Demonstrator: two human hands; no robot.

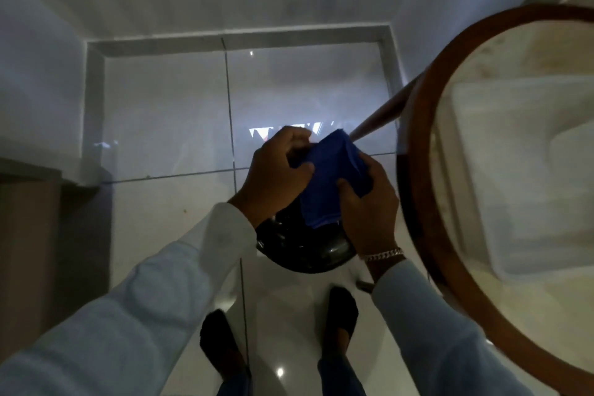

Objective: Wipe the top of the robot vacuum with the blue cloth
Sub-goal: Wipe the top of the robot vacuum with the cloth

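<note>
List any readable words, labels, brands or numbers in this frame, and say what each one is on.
None can be read.
The robot vacuum is dark and glossy, with no legible marking.
The blue cloth, held by the left hand and the right hand, is plain.
The round table shows no print.

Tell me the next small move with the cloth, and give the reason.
Probably lower the blue cloth flat onto the robot vacuum. Both the left hand and right hand grip it bunched above the glossy black top, which sits on the tiled floor right below; whether the cloth's lower edge already touches the top is unclear.
</note>
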